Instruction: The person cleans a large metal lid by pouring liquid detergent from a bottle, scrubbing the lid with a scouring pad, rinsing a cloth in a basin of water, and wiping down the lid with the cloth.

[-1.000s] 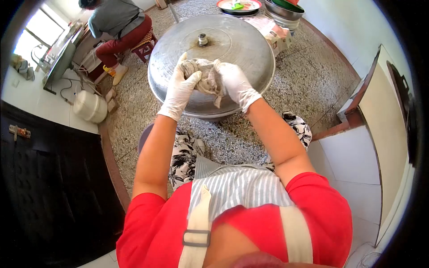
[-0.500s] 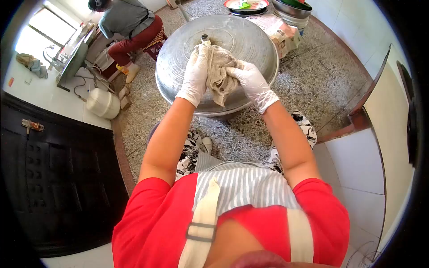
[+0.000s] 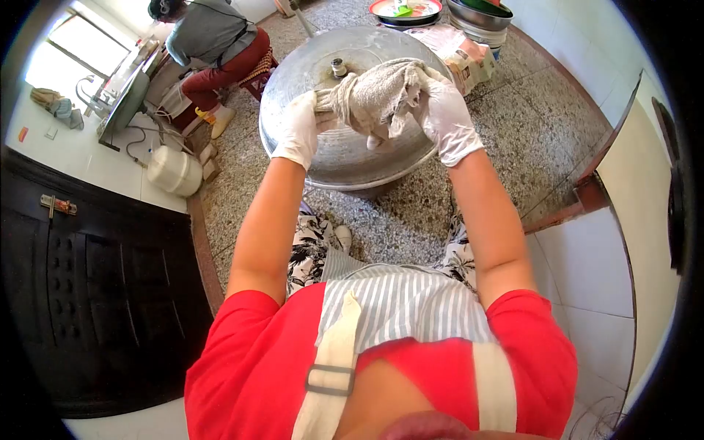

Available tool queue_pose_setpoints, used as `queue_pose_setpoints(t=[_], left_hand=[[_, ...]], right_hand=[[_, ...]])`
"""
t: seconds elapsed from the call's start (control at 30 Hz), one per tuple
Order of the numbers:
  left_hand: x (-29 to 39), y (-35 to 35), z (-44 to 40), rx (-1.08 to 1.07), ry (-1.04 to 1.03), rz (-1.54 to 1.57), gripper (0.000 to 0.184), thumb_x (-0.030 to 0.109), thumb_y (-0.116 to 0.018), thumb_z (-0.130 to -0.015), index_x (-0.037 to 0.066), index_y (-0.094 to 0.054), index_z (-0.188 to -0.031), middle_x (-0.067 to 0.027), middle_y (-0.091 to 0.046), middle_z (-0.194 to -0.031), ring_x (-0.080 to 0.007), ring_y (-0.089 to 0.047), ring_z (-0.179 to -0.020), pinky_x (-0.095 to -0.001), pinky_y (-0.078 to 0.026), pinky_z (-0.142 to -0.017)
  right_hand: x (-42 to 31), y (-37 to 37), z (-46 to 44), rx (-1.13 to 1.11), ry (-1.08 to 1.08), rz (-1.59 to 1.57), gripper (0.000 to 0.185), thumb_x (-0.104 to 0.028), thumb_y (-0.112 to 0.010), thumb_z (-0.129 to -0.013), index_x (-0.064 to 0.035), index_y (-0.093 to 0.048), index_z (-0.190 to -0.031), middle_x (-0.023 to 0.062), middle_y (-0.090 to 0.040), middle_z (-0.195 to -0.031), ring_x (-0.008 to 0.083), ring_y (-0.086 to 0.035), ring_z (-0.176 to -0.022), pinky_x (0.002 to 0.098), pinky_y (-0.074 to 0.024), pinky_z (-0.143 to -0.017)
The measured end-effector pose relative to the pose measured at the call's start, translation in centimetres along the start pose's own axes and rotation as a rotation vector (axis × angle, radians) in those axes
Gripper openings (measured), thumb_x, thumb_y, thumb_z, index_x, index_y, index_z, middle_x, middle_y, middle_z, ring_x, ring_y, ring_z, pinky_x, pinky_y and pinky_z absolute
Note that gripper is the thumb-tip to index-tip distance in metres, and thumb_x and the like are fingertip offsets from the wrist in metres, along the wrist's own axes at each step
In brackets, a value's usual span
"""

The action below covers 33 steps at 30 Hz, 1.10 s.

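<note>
A greyish-beige cloth (image 3: 378,95) is stretched sideways between my hands, bunched and partly twisted, above a large round metal lid (image 3: 352,158). My left hand (image 3: 298,130), in a white glove, grips the cloth's left end. Its right end is held in my right hand (image 3: 447,121), also gloved, with the fingers partly hidden by the folds. A small metal knob (image 3: 338,67) stands on the lid just behind the cloth. The lid covers a wide vessel whose underside is mostly hidden.
A person (image 3: 213,44) sits on a stool at the back left near a sink (image 3: 126,106). A white tank (image 3: 174,171) stands by the left wall. Behind the lid, on the right, are a printed bag (image 3: 469,62), a tray (image 3: 405,9) and stacked basins (image 3: 480,20).
The cloth has gone from bunched between close hands to spread wider. My hands have moved apart, the right one to the right and the left one to the left. The knob shows fully again.
</note>
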<state>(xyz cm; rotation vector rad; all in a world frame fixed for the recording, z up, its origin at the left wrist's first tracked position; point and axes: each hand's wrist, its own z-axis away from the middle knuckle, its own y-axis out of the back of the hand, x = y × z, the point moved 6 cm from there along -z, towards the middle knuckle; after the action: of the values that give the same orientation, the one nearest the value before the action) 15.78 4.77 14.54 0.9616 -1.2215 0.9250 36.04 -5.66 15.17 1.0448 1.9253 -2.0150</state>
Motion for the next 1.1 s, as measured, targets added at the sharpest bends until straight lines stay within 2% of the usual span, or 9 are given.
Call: queue_pose_setpoints(t=[0.1,0.2,0.33,0.4,0.5,0.6,0.8,0.93,1.1], left_hand=[[-0.2,-0.9,0.5,0.003,0.141,0.698,0.048,0.035,-0.035,-0.104,-0.002,-0.035,-0.135,-0.0252,-0.042,-0.134,-0.0364,-0.042,-0.128,-0.0523,-0.042,-0.105],[1.9,-3.0,0.3,-0.469,0.012,0.884,0.045,0.027,-0.039,-0.104,-0.002,-0.031,-0.137,-0.0224,-0.046,-0.131,-0.0317,-0.05,-0.119,-0.0484,-0.046,-0.102],[0.8,-5.0,0.8,-0.331,0.216,0.827,0.036,0.022,-0.044,-0.102,-0.001,-0.04,-0.129,-0.0196,-0.054,-0.12,-0.0246,-0.058,-0.102,-0.0372,-0.054,-0.085],[-0.5,-5.4,-0.7,-1.003,0.143,0.906,0.031,0.017,-0.055,-0.097,0.0,-0.048,-0.122,-0.0132,-0.062,-0.104,-0.0132,-0.059,-0.079,-0.0243,-0.051,-0.063],[1.3,-2.5,-1.0,-0.537,0.175,0.748,0.022,0.003,-0.057,-0.091,-0.001,-0.057,-0.113,-0.0041,-0.065,-0.082,-0.0055,-0.05,-0.054,-0.0139,-0.039,-0.045],[2.9,1.0,-1.7,-0.217,0.001,0.396,0.021,0.005,-0.059,-0.092,0.002,-0.06,-0.113,-0.008,-0.07,-0.092,-0.009,-0.063,-0.071,-0.0209,-0.049,-0.062],[6.1,-3.7,2.1,-0.461,-0.24,0.166,0.05,0.027,-0.069,-0.087,0.009,-0.054,-0.132,-0.0169,-0.043,-0.145,-0.0189,-0.046,-0.128,-0.0372,-0.035,-0.106],[5.6,-0.9,-1.1,-0.203,-0.235,0.08,0.025,0.026,-0.061,-0.095,0.01,-0.065,-0.114,-0.0049,-0.068,-0.105,-0.0186,-0.062,-0.105,-0.0355,-0.048,-0.094],[11.9,5.7,-0.4,-0.108,-0.505,-0.142,0.028,0.021,-0.054,-0.097,0.007,-0.062,-0.119,-0.0066,-0.063,-0.12,-0.0175,-0.061,-0.108,-0.034,-0.054,-0.091]], right_hand=[[-1.6,0.6,-1.4,0.038,0.146,0.365,0.032,-0.019,-0.055,-0.098,0.0014,-0.058,-0.122,0.0098,-0.065,-0.108,0.0155,-0.062,-0.092,0.0284,-0.0513,-0.082],[-1.0,-1.8,-2.1,-0.178,0.065,0.954,0.039,-0.025,-0.054,-0.099,-0.0011,-0.056,-0.129,0.0124,-0.065,-0.118,0.0181,-0.061,-0.106,0.0293,-0.0465,-0.097],[-2.5,-5.9,-3.5,-0.274,0.111,0.362,0.027,-0.018,-0.057,-0.097,-0.0003,-0.061,-0.117,0.0103,-0.066,-0.112,0.0141,-0.063,-0.093,0.0269,-0.0529,-0.084],[-3.0,-5.7,-5.4,-0.443,1.011,1.437,0.027,-0.016,-0.061,-0.094,-0.0013,-0.061,-0.117,0.0091,-0.067,-0.107,0.0103,-0.064,-0.089,0.0217,-0.0527,-0.08],[-5.6,-3.8,-6.5,-0.162,0.164,0.426,0.02,-0.012,-0.052,-0.098,-0.0011,-0.066,-0.106,0.0052,-0.066,-0.09,0.0161,-0.063,-0.081,0.0291,-0.0506,-0.074],[-5.7,-5.8,-5.9,-0.363,0.164,0.58,0.019,-0.013,-0.052,-0.098,0.0,-0.064,-0.106,0.0052,-0.065,-0.09,0.015,-0.062,-0.079,0.027,-0.0505,-0.073],[-2.1,-12.3,-4.3,-0.363,-0.162,0.494,0.018,-0.015,-0.05,-0.1,-0.0034,-0.064,-0.099,0.0042,-0.064,-0.087,0.0126,-0.06,-0.079,0.0246,-0.0488,-0.073],[-2.5,-14.8,-7.1,-0.656,0.042,0.563,0.018,-0.013,-0.051,-0.099,-0.0017,-0.064,-0.101,0.0045,-0.066,-0.091,0.0147,-0.061,-0.08,0.0258,-0.0496,-0.074],[-5.5,-11.5,-11.7,-0.451,0.116,0.68,0.016,-0.015,-0.056,-0.096,-0.0021,-0.065,-0.091,0.0066,-0.064,-0.082,0.0135,-0.061,-0.072,0.0269,-0.049,-0.063]])
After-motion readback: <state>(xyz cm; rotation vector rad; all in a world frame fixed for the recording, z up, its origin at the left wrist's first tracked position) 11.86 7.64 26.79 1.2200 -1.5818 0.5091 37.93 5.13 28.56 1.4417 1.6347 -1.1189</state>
